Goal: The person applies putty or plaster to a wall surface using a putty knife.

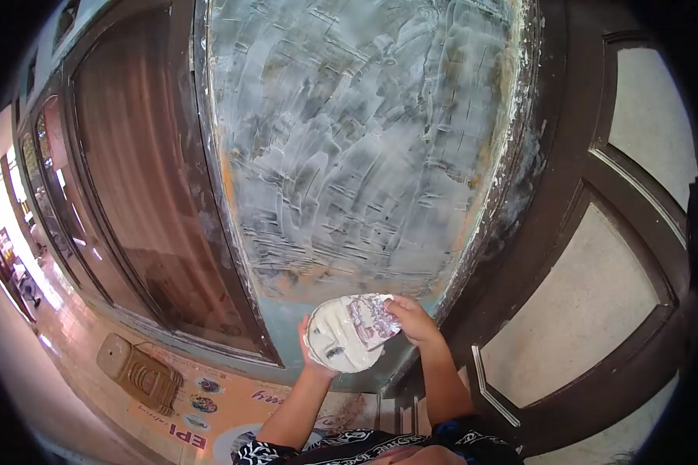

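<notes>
at the foot of the streaked grey wall panel, the left hand cups a round container of white paste from beneath and the side. the right hand grips a paste-smeared flat scraper, laid over the container's right part. dark-framed glass stands to the left, brown panelling to the right; a brown plastic stool lies on the printed orange sheet below.

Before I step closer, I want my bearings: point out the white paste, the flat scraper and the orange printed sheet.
White paste (338, 328): head view, middle of its surface.
Flat scraper (372, 320): head view, middle of its smeared face.
Orange printed sheet (229, 399): head view, a plain orange part.
</notes>
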`<action>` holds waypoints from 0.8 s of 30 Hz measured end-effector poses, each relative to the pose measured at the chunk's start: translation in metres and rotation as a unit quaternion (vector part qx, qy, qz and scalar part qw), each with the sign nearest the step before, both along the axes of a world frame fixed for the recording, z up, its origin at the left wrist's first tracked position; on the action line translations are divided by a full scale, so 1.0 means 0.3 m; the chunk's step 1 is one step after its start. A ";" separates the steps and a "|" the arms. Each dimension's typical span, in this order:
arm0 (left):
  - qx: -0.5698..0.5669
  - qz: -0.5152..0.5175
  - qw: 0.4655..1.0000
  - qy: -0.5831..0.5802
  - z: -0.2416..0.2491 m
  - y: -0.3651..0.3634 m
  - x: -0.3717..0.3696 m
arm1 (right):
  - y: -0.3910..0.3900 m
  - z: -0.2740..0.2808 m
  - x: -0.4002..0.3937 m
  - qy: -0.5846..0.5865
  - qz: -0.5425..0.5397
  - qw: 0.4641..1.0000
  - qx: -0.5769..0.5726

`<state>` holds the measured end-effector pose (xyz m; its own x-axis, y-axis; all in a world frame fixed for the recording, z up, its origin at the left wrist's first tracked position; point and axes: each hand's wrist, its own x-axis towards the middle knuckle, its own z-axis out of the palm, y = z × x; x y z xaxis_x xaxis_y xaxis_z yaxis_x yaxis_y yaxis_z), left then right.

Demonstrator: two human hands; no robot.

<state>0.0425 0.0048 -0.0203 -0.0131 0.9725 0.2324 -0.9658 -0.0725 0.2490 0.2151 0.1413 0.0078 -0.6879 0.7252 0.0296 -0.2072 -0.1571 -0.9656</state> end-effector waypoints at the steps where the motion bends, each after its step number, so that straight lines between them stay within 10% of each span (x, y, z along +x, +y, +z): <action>1: 0.001 0.002 1.000 0.001 -0.008 0.001 0.003 | 0.009 -0.015 0.001 -0.009 -0.002 1.000 0.021; 14: -0.090 -0.030 0.995 -0.037 -0.102 -0.023 0.099 | 0.071 -0.151 0.010 -0.122 -0.170 0.977 -0.051; 24: -0.096 -0.003 0.994 -0.053 -0.067 -0.050 0.078 | -0.051 -0.024 0.092 0.063 -0.053 0.991 -0.103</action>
